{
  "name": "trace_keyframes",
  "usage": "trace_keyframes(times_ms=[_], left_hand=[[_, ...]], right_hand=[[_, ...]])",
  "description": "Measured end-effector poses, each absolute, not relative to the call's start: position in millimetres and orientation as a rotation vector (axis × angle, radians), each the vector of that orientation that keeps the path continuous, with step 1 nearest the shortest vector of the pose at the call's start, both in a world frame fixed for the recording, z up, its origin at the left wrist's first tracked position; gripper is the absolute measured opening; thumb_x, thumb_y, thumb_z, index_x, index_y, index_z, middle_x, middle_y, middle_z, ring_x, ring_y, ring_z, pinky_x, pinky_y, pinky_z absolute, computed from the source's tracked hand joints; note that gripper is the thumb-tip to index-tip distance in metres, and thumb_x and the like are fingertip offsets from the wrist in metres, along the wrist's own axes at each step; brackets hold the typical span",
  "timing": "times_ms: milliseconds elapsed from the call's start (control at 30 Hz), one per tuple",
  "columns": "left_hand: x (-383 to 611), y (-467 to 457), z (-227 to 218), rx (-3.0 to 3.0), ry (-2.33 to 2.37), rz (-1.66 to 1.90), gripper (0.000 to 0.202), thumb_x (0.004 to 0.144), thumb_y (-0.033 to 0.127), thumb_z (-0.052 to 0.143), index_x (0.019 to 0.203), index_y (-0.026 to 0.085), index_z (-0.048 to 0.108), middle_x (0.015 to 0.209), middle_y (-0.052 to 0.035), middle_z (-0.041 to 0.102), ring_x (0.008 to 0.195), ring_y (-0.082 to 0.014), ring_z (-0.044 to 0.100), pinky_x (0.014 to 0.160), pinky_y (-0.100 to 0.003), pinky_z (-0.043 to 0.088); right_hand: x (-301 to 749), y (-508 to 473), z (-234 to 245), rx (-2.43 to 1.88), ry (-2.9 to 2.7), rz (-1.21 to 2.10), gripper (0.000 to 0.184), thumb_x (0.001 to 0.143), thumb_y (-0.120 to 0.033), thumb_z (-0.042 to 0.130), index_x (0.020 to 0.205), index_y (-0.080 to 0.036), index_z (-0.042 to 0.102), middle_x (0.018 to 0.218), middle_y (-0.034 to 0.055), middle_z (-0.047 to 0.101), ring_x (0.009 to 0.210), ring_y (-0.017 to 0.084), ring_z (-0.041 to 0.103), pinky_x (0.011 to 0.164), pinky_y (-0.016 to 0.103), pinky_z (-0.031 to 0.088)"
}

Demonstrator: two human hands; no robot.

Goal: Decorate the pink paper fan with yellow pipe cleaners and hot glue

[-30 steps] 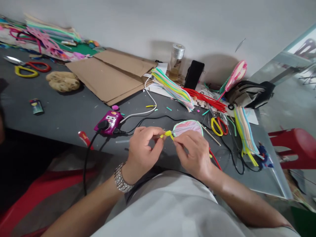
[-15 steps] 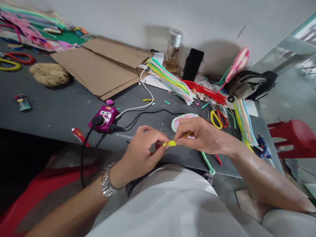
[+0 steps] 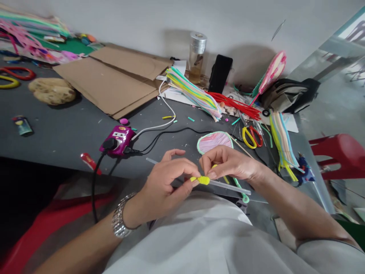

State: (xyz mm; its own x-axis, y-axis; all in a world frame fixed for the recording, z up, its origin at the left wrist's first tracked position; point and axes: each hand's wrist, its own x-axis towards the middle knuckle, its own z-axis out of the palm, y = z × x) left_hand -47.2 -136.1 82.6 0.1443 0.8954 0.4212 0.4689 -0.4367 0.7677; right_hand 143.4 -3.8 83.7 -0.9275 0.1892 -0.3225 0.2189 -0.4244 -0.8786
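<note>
My left hand (image 3: 172, 179) pinches one end of a small coiled yellow pipe cleaner (image 3: 203, 180) between thumb and fingertips. My right hand (image 3: 228, 163) is closed on the other end, thumb and forefinger at the coil, with a bit of yellow showing by its fingers. Just right of the coil, a translucent stick (image 3: 230, 187) runs out below my right hand; whether it is held or lies behind cannot be made out. Beyond the right hand lies a pink oval piece with a green rim (image 3: 215, 142). A green looped stem (image 3: 244, 197) is at the table edge.
A purple power adapter (image 3: 118, 140) with a black cord sits left of my hands, near a red-handled tool (image 3: 89, 163). Pipe cleaner bundles (image 3: 194, 93), scissors (image 3: 249, 137), a bottle (image 3: 196, 57), a phone (image 3: 221, 74) and cardboard (image 3: 114, 83) lie farther back. A glue gun (image 3: 306, 171) rests right.
Both hands have moved slightly down and right with the yellow coil. More of the pink oval piece shows, and the translucent stick now appears right of the coil.
</note>
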Motion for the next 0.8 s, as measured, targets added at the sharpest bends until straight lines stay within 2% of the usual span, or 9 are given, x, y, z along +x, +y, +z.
trace_keyframes(times_ms=[133, 333, 667, 733, 800], left_hand=[[-45.5, -134.2, 84.3, 1.994, 1.363, 1.285, 0.011, 0.093, 0.014, 0.058, 0.090, 0.022, 0.065, 0.078, 0.0027, 0.076, 0.070, -0.0147, 0.071, 0.106, -0.043, 0.044], [-43.7, -134.8, 83.2, 2.007, 1.360, 1.323, 0.012, 0.091, 0.011, 0.059, 0.089, 0.022, 0.064, 0.078, 0.0033, 0.075, 0.070, -0.0134, 0.071, 0.107, -0.041, 0.044], [-44.6, -142.7, 76.9, 1.812, 1.243, 1.201, 0.009, 0.093, 0.017, 0.063, 0.089, 0.021, 0.070, 0.084, -0.0001, 0.080, 0.072, -0.0145, 0.072, 0.111, -0.043, 0.045], [-44.6, -141.4, 75.8, 1.736, 1.228, 1.205, 0.008, 0.093, 0.020, 0.064, 0.088, 0.020, 0.070, 0.083, -0.0016, 0.079, 0.073, -0.0153, 0.071, 0.107, -0.042, 0.049], [-44.6, -139.2, 75.5, 1.646, 1.206, 1.220, 0.009, 0.093, 0.023, 0.065, 0.087, 0.019, 0.071, 0.083, -0.0043, 0.078, 0.074, -0.0163, 0.071, 0.093, -0.037, 0.056]], right_hand=[[146.8, -8.4, 78.0, 0.748, 1.509, -2.690, 0.031, 0.069, -0.034, 0.089, 0.073, -0.012, 0.067, 0.055, -0.0064, 0.051, 0.050, 0.004, 0.033, 0.046, 0.020, 0.019], [147.2, -9.6, 72.7, 0.671, 1.318, -2.710, 0.027, 0.068, -0.029, 0.089, 0.075, -0.011, 0.070, 0.051, -0.0097, 0.043, 0.047, 0.003, 0.026, 0.045, 0.018, 0.016], [145.7, -30.7, 58.8, 0.522, 1.279, -2.825, 0.026, 0.067, -0.029, 0.087, 0.072, -0.012, 0.068, 0.054, -0.0058, 0.053, 0.048, 0.004, 0.031, 0.047, 0.021, 0.018], [146.3, -32.7, 56.6, 0.567, 1.299, -2.858, 0.028, 0.067, -0.031, 0.088, 0.072, -0.012, 0.067, 0.056, -0.0059, 0.053, 0.049, 0.004, 0.030, 0.048, 0.021, 0.017], [147.0, -33.6, 55.6, 0.634, 1.340, -2.889, 0.029, 0.068, -0.033, 0.089, 0.073, -0.013, 0.068, 0.056, -0.0064, 0.051, 0.050, 0.004, 0.029, 0.049, 0.022, 0.016]])
